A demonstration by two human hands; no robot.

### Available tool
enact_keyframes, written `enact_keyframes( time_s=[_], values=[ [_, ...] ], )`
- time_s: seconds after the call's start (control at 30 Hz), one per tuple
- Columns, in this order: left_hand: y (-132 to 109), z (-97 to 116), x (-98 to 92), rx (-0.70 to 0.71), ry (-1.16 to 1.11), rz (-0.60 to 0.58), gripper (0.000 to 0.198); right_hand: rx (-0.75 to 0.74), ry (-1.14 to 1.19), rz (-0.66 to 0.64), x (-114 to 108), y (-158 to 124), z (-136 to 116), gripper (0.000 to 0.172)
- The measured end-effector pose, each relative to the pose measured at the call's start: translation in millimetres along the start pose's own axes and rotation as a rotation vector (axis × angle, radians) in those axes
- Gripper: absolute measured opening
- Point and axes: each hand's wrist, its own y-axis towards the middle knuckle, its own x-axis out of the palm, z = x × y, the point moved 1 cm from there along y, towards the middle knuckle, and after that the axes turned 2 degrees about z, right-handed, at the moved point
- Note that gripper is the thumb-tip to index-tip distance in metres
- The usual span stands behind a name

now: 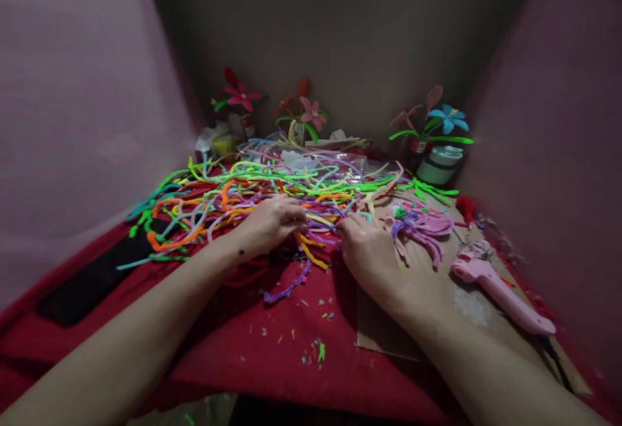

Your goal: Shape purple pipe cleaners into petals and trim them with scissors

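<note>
A big loose heap of coloured pipe cleaners [253,186] lies across the red cloth [272,348]. My left hand [269,222] rests on the near edge of the heap with its fingers curled and pinched on the strands. My right hand [364,245] is just beside it, fingers bent and pinching strands at the same spot. A purple pipe cleaner [289,287] trails toward me below the hands. An orange-yellow strand [311,254] lies between the two hands.
A pink glue gun [500,287] lies on a brown cardboard sheet [437,296] at the right, next to a bundle of pink and purple pieces [425,228]. Finished pipe-cleaner flowers [311,115] and a white jar [440,164] stand at the back. Small cut bits [315,348] dot the cloth.
</note>
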Motion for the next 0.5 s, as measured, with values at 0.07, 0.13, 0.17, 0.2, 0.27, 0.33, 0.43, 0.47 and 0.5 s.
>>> enact_keyframes(
  time_s=[0.07,0.13,0.17,0.2,0.27,0.33,0.43,0.47,0.5],
  values=[
    [-2.2,4.5,-6.5,-0.012,0.001,0.091,0.016,-0.026,0.106,0.103,-2.6,-1.4,1.5,0.020],
    [-5.6,10.6,-14.0,-0.026,0.021,0.157,0.018,-0.074,0.172,0.204,-5.4,-2.3,3.9,0.021],
    [-7.8,13.6,-17.6,-0.026,0.040,0.175,0.019,-0.097,0.175,0.247,-6.8,-2.3,5.5,0.022],
    [-10.1,16.2,-21.2,-0.025,0.071,0.189,0.020,-0.117,0.158,0.282,-8.4,-1.9,7.3,0.022],
    [-15.0,19.1,-28.7,-0.021,0.155,0.226,0.020,-0.138,0.113,0.326,-11.8,0.1,11.4,0.025],
    [-19.3,18.2,-36.7,-0.035,0.212,0.277,0.019,-0.115,0.131,0.342,-15.6,3.6,16.2,0.026],
    [-23.1,9.8,-47.5,-0.089,0.157,0.331,0.019,-0.011,0.358,0.286,-20.7,10.1,22.8,0.023],
    [-23.6,5.9,-50.2,-0.114,0.121,0.335,0.019,0.038,0.463,0.242,-22.1,12.1,24.2,0.022],
    [-23.7,1.9,-52.4,-0.138,0.089,0.337,0.019,0.088,0.575,0.192,-23.5,13.9,25.2,0.022]
  ],
)
